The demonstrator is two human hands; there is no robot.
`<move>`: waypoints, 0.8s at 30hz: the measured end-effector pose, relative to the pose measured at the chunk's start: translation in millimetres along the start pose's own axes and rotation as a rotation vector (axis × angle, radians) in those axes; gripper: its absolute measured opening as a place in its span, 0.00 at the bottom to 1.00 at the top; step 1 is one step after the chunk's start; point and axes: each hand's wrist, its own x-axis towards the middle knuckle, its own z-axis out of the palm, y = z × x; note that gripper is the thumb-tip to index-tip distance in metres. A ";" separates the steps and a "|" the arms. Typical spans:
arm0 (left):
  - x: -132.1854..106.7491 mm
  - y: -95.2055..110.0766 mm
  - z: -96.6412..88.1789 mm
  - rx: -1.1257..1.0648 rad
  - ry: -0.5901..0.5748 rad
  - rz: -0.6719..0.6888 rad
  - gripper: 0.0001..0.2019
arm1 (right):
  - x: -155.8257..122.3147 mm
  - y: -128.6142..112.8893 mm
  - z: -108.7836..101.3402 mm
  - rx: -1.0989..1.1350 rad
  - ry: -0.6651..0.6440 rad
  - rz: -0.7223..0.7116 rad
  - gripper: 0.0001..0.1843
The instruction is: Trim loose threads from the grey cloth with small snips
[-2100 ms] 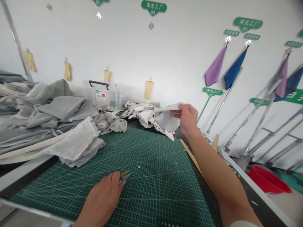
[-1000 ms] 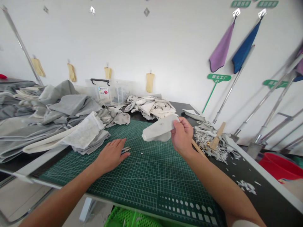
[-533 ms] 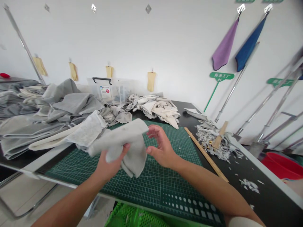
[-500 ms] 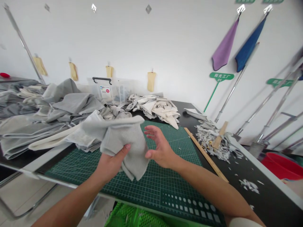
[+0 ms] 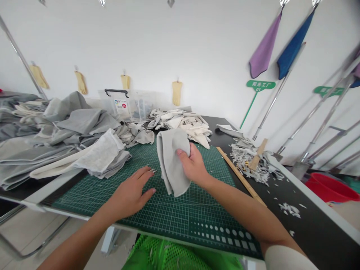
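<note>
My right hand (image 5: 194, 164) is closed on a light grey piece of cloth (image 5: 172, 161), which hangs folded above the green cutting mat (image 5: 180, 210). My left hand (image 5: 131, 192) lies flat on the mat with its fingers stretched out, just left of the cloth. Small metal snips (image 5: 151, 170) peek out at the fingertips of that hand.
Grey fabric is heaped (image 5: 56, 135) on the left of the table. A pile of pale cut pieces (image 5: 182, 123) lies behind the mat, with a clear plastic box (image 5: 123, 107) beyond. A wooden ruler (image 5: 239, 176) and scraps (image 5: 253, 165) lie to the right. Red basin (image 5: 329, 187) at right.
The cloth passed from my right hand to my left and back to my right. My left hand let go and came down flat onto the mat.
</note>
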 end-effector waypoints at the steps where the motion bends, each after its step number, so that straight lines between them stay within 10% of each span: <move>1: 2.2 -6.7 4.7 0.087 0.014 -0.008 0.23 | 4.1 -1.1 -1.8 0.033 0.021 -0.017 0.11; 17: 16.8 -56.6 -2.8 0.337 -0.210 -0.261 0.15 | 4.3 11.3 -0.6 -0.074 -0.071 -0.043 0.12; 24: -10.2 -79.9 -9.2 0.329 -0.172 -0.446 0.20 | 8.7 16.0 31.3 -0.164 -0.193 0.023 0.10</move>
